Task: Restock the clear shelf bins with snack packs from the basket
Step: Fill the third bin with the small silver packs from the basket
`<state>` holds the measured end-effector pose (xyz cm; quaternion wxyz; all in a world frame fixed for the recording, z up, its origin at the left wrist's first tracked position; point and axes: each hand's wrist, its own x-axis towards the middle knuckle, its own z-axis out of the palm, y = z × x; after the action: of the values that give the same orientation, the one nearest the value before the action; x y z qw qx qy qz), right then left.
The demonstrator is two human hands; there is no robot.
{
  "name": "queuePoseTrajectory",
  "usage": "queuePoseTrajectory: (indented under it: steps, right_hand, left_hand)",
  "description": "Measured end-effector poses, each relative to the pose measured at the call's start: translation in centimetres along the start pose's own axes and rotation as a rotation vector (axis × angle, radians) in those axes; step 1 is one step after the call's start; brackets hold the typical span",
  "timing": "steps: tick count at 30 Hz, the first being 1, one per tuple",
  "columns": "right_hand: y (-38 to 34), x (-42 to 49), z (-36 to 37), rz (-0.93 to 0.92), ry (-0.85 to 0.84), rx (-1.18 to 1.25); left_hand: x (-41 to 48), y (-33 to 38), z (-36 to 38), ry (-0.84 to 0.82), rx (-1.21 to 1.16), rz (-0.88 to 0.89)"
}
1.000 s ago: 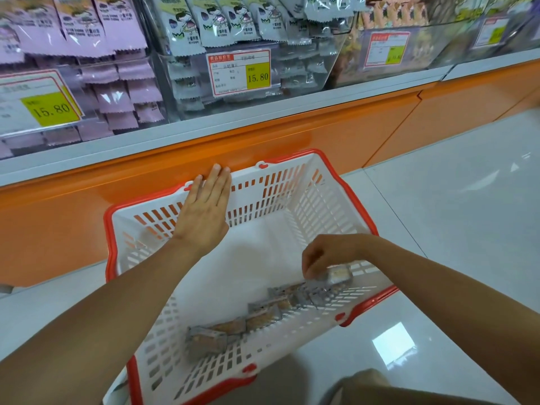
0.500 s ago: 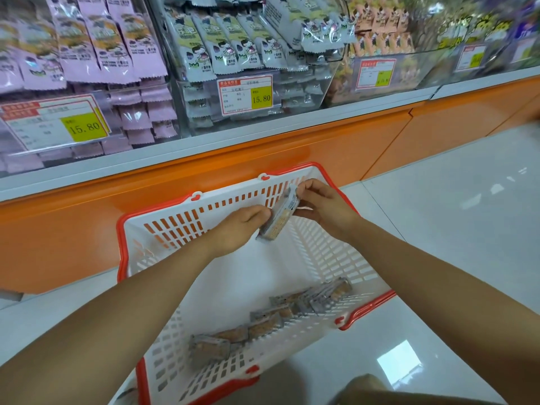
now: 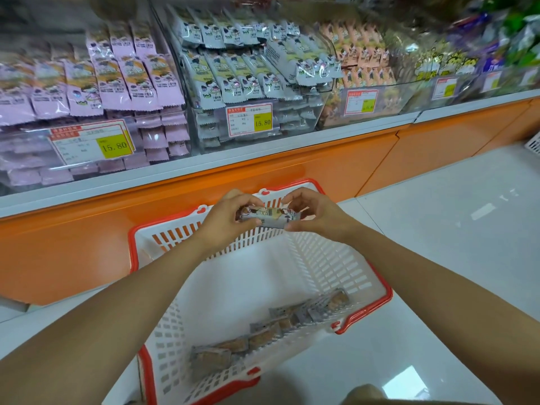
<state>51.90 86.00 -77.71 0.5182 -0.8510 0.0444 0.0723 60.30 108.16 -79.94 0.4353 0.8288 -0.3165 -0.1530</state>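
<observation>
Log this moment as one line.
left hand: grips snack pack | right hand: grips same pack | position: over basket | more packs: in basket | shelf bins: not yet reached

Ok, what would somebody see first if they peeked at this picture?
Probably the middle: the left hand and right hand hold one snack pack above the white, red-rimmed basket. Behind, clear shelf bins are stuffed with pink packs and pale packs, with bright yellow price tags in front.

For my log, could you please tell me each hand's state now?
Left hand: holds the snack pack.
Right hand: holds the same snack pack.
</observation>
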Motion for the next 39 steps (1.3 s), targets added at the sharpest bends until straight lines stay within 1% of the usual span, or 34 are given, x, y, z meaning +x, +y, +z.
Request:
queuePoseTrajectory:
  steps: [3,6,8,11,13,15,18,22,24,28,31,34,36,38,39]
  right_hand:
    - [-1.2,-0.2,-0.2,-0.103,0.04,-0.201]
    - [-2.6,-0.5,-1.2,-0.183,0.121,-0.265]
    - [-3.7,-0.7,-2.0,-0.228,0.17,-0.212]
    - [-5.5,-1.0,-3.5,-0.28,0.284,-0.099]
    - [-7.1,-1.2,-4.4,-0.334,0.339,0.046]
    - [-8.9,-1.0,-5.3,-0.385,0.376,0.144]
    - [-11.6,0.5,-6.0,-0.418,0.457,0.121]
    - [-15.2,3.4,-5.5,-0.421,0.587,0.013]
    - [-16.3,4.8,-5.0,-0.424,0.67,-0.096]
    - [-16.8,7.3,-4.2,-0.37,0.81,-0.429]
    - [-16.6,8.4,-3.7,-0.32,0.851,-0.52]
    - [-16.2,8.9,-3.6,-0.323,0.854,-0.518]
    - [-15.7,8.4,-4.0,-0.409,0.821,-0.449]
    - [-15.0,7.1,-4.4,-0.528,0.758,-0.363]
    - [-14.5,6.3,-4.4,-0.574,0.734,-0.333]
  left_hand:
    - [0.1,1.2,-0.3,0.059,0.076,0.068]
    - [0.3,2.5,-1.1,0.152,0.189,0.171]
    - [0.4,3.6,-1.9,0.283,0.306,0.243]
    - [0.1,5.4,-3.4,0.548,0.497,0.352]
    - [0.1,6.4,-4.7,0.646,0.561,0.413]
    - [0.5,7.0,-6.2,0.7,0.611,0.43]
    - [1.5,7.7,-8.0,0.694,0.733,0.343]
    - [2.5,7.8,-8.8,0.557,0.927,0.208]
    - [2.7,7.5,-8.9,0.514,0.949,0.181]
    - [2.7,7.1,-8.9,0.489,0.937,0.173]
    - [2.7,6.9,-8.9,0.501,0.912,0.207]
    - [2.5,6.7,-8.6,0.545,0.898,0.249]
    - [2.2,6.5,-8.0,0.596,0.899,0.329]
    - [1.8,6.1,-7.0,0.646,0.873,0.476]
    - [1.6,5.9,-6.3,0.643,0.865,0.544]
